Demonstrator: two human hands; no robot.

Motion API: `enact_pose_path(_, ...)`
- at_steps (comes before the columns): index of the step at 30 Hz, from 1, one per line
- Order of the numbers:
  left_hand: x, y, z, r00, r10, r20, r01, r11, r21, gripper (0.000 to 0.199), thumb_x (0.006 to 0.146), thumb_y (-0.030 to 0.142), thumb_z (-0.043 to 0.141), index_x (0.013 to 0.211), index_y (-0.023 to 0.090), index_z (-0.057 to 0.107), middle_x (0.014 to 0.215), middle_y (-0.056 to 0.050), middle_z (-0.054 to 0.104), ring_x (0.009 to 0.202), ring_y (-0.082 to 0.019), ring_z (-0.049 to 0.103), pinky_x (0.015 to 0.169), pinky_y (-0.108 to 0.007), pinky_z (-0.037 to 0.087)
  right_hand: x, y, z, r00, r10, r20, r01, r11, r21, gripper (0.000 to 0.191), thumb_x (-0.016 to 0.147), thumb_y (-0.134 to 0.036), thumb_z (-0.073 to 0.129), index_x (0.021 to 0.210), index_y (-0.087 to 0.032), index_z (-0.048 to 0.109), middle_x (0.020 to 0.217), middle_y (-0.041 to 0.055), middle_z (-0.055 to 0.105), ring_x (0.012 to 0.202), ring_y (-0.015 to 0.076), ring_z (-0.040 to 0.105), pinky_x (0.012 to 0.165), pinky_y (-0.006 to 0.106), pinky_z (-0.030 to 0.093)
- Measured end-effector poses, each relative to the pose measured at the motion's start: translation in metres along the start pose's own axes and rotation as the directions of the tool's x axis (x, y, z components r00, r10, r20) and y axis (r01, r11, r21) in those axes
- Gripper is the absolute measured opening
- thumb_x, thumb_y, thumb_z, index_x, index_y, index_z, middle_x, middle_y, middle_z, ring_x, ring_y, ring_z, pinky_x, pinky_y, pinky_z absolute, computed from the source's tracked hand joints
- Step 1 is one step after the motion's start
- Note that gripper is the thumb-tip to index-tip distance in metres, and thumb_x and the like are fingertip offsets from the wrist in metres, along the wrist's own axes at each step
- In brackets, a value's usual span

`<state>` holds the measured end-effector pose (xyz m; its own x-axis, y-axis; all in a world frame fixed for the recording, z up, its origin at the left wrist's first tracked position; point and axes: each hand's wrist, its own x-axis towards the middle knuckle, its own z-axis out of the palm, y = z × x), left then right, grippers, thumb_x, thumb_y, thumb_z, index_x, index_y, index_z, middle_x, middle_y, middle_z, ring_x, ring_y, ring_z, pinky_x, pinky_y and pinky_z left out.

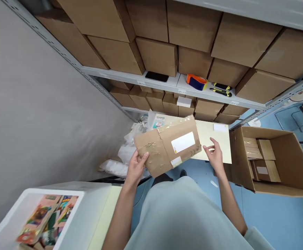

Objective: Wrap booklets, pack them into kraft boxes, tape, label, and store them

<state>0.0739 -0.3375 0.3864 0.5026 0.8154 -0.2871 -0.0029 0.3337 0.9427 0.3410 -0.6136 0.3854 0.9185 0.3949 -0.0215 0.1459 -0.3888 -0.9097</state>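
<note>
A flat brown cardboard box [158, 149] is held up in front of me, tilted with its right end higher. Clear tape runs over it, and its face carries a white label, a smaller white sticker and handwritten marks. My left hand [136, 167] grips its lower left corner, thumb on top and the other fingers underneath. Just past the box's right end is my right hand [216, 157], fingers curved and apart, with nothing seen in it. Behind the box lies a pale yellow tabletop [226, 149].
Shelves ahead hold stacked cardboard boxes [195, 29], a black phone [156, 76], an orange-blue tape roll [197, 82] and yellow-black cutters [221, 91]. A large open carton [294, 159] with smaller boxes stands right. A white bin [80, 199] sits lower left, below a grey wall.
</note>
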Motion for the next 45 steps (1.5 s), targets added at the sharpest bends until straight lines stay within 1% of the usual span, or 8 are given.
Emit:
enact_pose_path(7,0.076,0.001,0.037,0.953,0.036,0.300,-0.094,0.978,0.184,0.067,0.075,0.066,0.094,0.120,0.021,0.076,0.123,-0.011,0.080,0.125,-0.033,0.073,0.111,-0.042,0.061,0.069,0.029,0.011,0.977,0.163,0.139,-0.175,0.981,0.079,0.086,0.079,-0.069,0.078,0.147,-0.018,0.061,0.123,0.0133,0.079,0.075,0.0180,0.066,0.078,0.039,0.060)
enact_pose_path(11,0.119,-0.025,0.061,0.957,0.075,0.279,-0.114,0.986,0.125,0.064,0.076,0.055,0.094,0.125,0.021,0.071,0.129,-0.013,0.077,0.127,-0.031,0.073,0.120,-0.044,0.056,0.061,0.035,0.022,0.987,0.142,0.071,-0.149,0.983,0.106,0.056,0.080,-0.066,0.077,0.112,-0.020,0.068,0.108,0.0070,0.076,0.071,0.0158,0.065,0.073,0.033,0.058)
enact_pose_path(18,0.160,-0.077,0.094,0.947,-0.034,0.319,-0.008,0.992,0.128,0.066,0.085,0.028,0.084,0.147,0.024,0.060,0.157,-0.017,0.064,0.157,-0.028,0.055,0.135,-0.045,0.039,0.043,0.046,0.052,0.959,0.232,-0.161,-0.236,0.972,-0.007,0.043,0.088,-0.057,0.067,0.112,-0.022,0.062,0.115,0.0157,0.078,0.105,0.0284,0.075,0.099,0.047,0.062)
enact_pose_path(22,0.166,-0.094,0.105,0.922,-0.137,0.363,0.095,0.987,0.130,0.080,0.080,0.019,0.083,0.155,0.023,0.055,0.171,-0.020,0.051,0.166,-0.028,0.044,0.137,-0.044,0.034,0.046,0.051,0.054,0.940,0.287,-0.184,-0.301,0.952,-0.049,0.049,0.087,-0.052,0.071,0.122,-0.019,0.061,0.126,0.0202,0.076,0.117,0.0311,0.074,0.106,0.052,0.061)
enact_pose_path(27,0.169,-0.098,0.120,0.887,-0.202,0.416,0.165,0.979,0.123,0.081,0.078,0.020,0.083,0.155,0.025,0.057,0.173,-0.018,0.050,0.165,-0.030,0.045,0.137,-0.048,0.036,0.048,0.044,0.041,0.964,0.265,0.011,-0.263,0.961,-0.089,0.059,0.089,-0.058,0.076,0.135,-0.022,0.067,0.137,0.0156,0.075,0.125,0.0310,0.072,0.105,0.050,0.063)
enact_pose_path(33,0.149,-0.086,0.140,0.919,-0.122,0.376,0.032,0.971,0.236,0.057,0.089,0.037,0.082,0.142,0.023,0.068,0.161,-0.016,0.063,0.155,-0.033,0.056,0.132,-0.050,0.044,0.055,0.025,0.016,0.951,0.296,0.084,-0.288,0.953,-0.097,0.058,0.098,-0.065,0.070,0.139,-0.023,0.071,0.138,0.0142,0.078,0.118,0.0292,0.076,0.101,0.046,0.063)
enact_pose_path(39,0.119,-0.072,0.147,0.972,-0.045,0.232,-0.124,0.738,0.663,0.060,0.085,0.040,0.088,0.139,0.022,0.067,0.147,-0.019,0.067,0.126,-0.038,0.073,0.108,-0.053,0.062,0.100,0.028,0.008,0.963,0.254,0.086,-0.217,0.927,-0.305,0.045,0.100,-0.056,0.070,0.128,-0.020,0.073,0.116,0.0109,0.081,0.090,0.0256,0.076,0.087,0.041,0.060)
enact_pose_path(45,0.104,-0.065,0.164,0.990,0.065,0.125,-0.138,0.611,0.780,0.018,0.093,0.027,0.073,0.110,0.023,0.073,0.116,-0.011,0.080,0.090,-0.028,0.081,0.095,-0.041,0.064,0.127,0.043,0.015,0.966,0.088,0.243,0.025,0.904,-0.428,0.027,0.105,-0.027,0.053,0.120,-0.020,0.074,0.115,0.0108,0.076,0.077,0.0207,0.070,0.083,0.037,0.056)
